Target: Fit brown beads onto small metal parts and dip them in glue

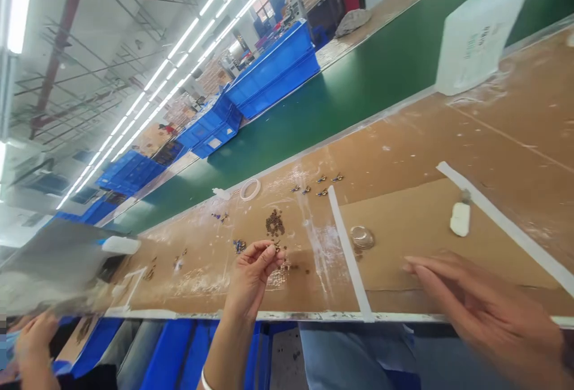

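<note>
My left hand (252, 273) is closed in a pinch over the brown work surface, with a small dark metallic piece (277, 247) between thumb and fingertips. Just beyond it lies a loose pile of small brown pieces (274, 223). A little cluster of blue and metallic pieces (240, 246) is to its left. My right hand (487, 309), smeared by motion, hovers low over the cardboard sheet (403, 228) with thumb and forefinger together. Whatever its fingertips may hold is too blurred to make out. Closest to it are a small clear round dish (362, 237) and a white object with a dark tip (460, 218).
A white bottle with a blue cap (484, 37) stands at the back right. Several small blue-and-metal pieces (321, 185) and a white tape ring (250, 189) lie farther back. Beyond runs a green belt (372, 79) with blue crates (273, 73) alongside. Another person's hand (38, 339) shows at lower left.
</note>
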`<state>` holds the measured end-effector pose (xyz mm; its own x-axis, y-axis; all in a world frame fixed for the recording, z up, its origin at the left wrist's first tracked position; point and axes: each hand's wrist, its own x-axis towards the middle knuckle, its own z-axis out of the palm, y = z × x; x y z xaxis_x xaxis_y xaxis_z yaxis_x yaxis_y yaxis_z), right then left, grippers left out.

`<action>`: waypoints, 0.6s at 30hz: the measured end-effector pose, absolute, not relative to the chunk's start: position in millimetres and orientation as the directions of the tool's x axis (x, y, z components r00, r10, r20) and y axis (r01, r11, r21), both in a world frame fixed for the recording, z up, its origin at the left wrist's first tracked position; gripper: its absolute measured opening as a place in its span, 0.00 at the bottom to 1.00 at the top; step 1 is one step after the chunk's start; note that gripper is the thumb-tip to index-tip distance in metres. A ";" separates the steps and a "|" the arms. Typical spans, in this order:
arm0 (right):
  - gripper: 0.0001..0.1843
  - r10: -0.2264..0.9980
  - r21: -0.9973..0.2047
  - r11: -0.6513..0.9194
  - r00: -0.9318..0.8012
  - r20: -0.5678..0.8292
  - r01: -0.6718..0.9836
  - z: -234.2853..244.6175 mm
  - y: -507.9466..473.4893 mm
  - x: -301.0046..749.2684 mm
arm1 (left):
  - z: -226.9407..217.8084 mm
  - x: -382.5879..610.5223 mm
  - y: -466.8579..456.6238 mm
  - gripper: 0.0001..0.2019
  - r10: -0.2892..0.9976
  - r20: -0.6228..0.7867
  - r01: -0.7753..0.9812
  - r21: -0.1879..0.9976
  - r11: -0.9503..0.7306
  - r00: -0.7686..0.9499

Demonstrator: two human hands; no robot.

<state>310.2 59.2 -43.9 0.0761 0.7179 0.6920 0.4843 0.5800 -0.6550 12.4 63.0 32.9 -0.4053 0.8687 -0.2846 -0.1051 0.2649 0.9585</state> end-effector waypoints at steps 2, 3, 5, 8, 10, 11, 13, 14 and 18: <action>0.06 0.715 -0.647 0.594 0.055 0.697 0.477 -43.6 61.3 308.8 | 30.3 34.6 68.7 0.17 0.875 -0.321 -0.145 0.947 0.288 -0.363; 0.07 0.713 -0.649 0.603 0.052 0.699 0.464 -44.8 61.9 308.3 | 29.1 43.1 71.5 0.16 0.881 -0.328 -0.147 0.944 0.294 -0.341; 0.08 0.710 -0.662 0.615 0.063 0.701 0.429 -47.7 62.5 307.2 | 26.9 56.7 76.4 0.16 0.893 -0.322 -0.132 0.946 0.294 -0.313; 0.12 0.710 -0.678 0.630 0.074 0.701 0.378 -50.2 62.8 304.9 | 22.8 73.8 81.7 0.15 0.912 -0.275 -0.065 0.961 0.268 -0.303; 0.12 0.708 -0.679 0.637 0.071 0.703 0.364 -50.4 63.5 303.4 | 19.4 85.1 83.9 0.14 0.928 -0.213 0.033 0.972 0.234 -0.304; 0.12 0.707 -0.678 0.640 0.068 0.704 0.363 -50.3 63.9 302.8 | 17.8 90.8 84.7 0.13 0.936 -0.177 0.093 0.972 0.214 -0.303; 0.12 0.704 -0.670 0.643 0.058 0.708 0.370 -50.3 64.6 302.0 | 15.3 101.6 86.4 0.12 0.951 -0.112 0.204 0.963 0.175 -0.288; 0.12 0.704 -0.668 0.643 0.053 0.708 0.374 -50.5 64.8 301.7 | 14.5 106.7 87.5 0.11 0.957 -0.086 0.246 0.957 0.157 -0.278; 0.12 0.713 -0.664 0.623 0.050 0.700 0.412 -52.5 64.3 300.6 | 12.4 121.1 94.1 0.09 0.969 -0.018 0.334 0.937 0.102 -0.246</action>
